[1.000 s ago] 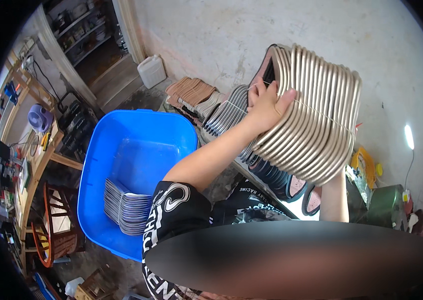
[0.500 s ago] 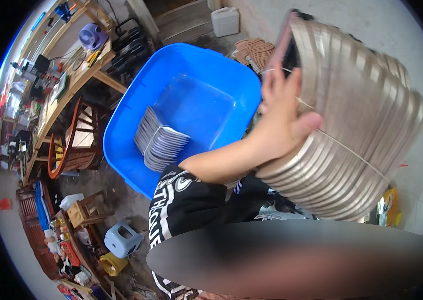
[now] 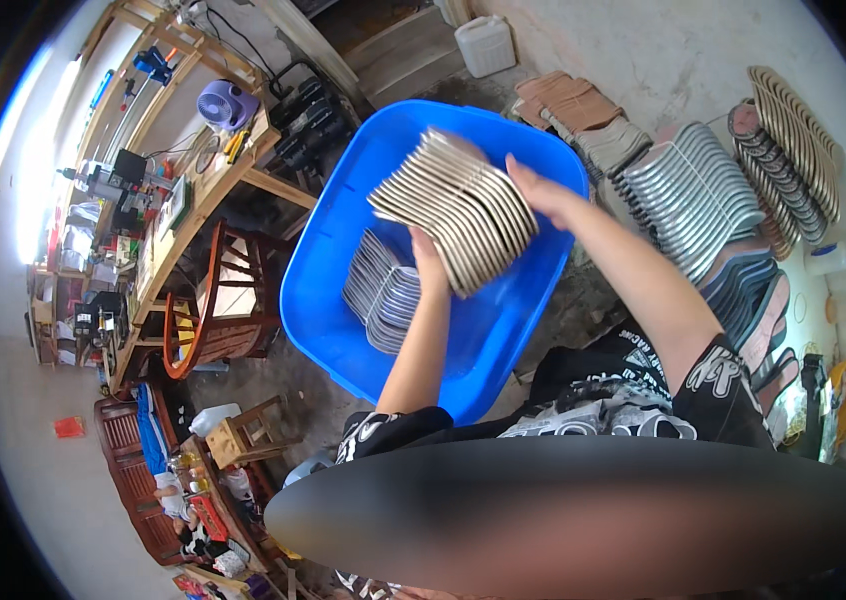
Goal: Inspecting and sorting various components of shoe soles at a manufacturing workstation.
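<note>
Over the blue plastic tub (image 3: 308, 330), I hold a string-tied bundle of gold-edged shoe soles (image 3: 458, 210) between both hands. My left hand (image 3: 428, 260) is closed on its lower left side, the fingers partly hidden beneath it. At the opposite end my right hand (image 3: 548, 200) presses against the bundle's right side, its fingers partly hidden too. Below, in the left part of the tub, lies a second tied bundle of grey soles (image 3: 383, 290). The held bundle is slightly blurred and tilted.
Right of the tub, several more sole bundles (image 3: 693, 195) stand by the wall, with dark blue soles (image 3: 743, 295) nearer me. A white jug (image 3: 486, 47) is behind the tub. Left stand a wooden chair (image 3: 213, 310) and a workbench (image 3: 213, 180) with a purple fan (image 3: 228, 105).
A large-looking sole bundle close on the right, with my left hand on it, has moved left and down over the tub. My right hand has come into view at its side.
</note>
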{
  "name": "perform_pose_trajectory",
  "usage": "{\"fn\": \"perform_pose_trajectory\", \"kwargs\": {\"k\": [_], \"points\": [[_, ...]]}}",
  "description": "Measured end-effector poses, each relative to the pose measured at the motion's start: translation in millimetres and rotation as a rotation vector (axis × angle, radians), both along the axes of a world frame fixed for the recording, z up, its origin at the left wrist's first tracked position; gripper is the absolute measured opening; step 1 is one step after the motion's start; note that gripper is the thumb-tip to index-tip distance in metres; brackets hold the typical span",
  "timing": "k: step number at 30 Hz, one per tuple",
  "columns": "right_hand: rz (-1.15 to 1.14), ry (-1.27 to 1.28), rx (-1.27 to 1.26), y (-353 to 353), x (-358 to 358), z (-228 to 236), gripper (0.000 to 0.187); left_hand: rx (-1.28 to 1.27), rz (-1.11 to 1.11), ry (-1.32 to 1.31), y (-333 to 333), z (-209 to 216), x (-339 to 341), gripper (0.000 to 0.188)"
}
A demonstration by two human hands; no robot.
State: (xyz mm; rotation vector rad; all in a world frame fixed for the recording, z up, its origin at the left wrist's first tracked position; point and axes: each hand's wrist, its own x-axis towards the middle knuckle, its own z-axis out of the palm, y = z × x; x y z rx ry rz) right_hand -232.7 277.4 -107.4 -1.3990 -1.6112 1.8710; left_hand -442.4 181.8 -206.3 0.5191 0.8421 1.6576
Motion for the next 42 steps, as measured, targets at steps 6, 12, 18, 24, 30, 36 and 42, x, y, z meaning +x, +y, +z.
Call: {"fn": "perform_pose_trajectory", "kwargs": {"k": [6, 12, 18, 24, 30, 36, 42], "points": [[0.161, 0.000, 0.364, -35.5, -10.3, -57.6, 0.101, -0.155, 0.128, 0.107, 16.4, -62.5, -16.9, 0.064], [-0.019, -0.158, 0.657, -81.8, 47.6, -11.5, 0.091, -0.100, 0.407, 0.221, 11.0, -43.3, -3.4, 0.053], [-0.072, -0.190, 0.740, -175.9, 165.7, 74.1, 0.077, 0.088, 0.688, 1.077, 17.2, 107.4, 49.2, 0.057], [-0.404, -0.226, 0.369, -292.1, 270.6, 108.8, 0.046, 0.722, 0.391, 1.133, 20.6, 174.8, 191.1, 0.061], [-1.090, -0.689, 0.461, -403.4, 325.2, 47.3, 0.048, 1.013, -0.269, 0.985, -42.2, 185.0, 350.0, 0.063], [-1.306, -1.050, 0.410, -418.1, 333.5, 0.1, 0.060, 1.050, -0.531, 1.301, -99.0, 157.2, 452.9, 0.077], [-1.169, -0.585, 0.597, -405.3, 325.6, 8.0, 0.035, 0.705, -0.810, 2.011, -91.4, 147.1, 475.8, 0.088]]}}
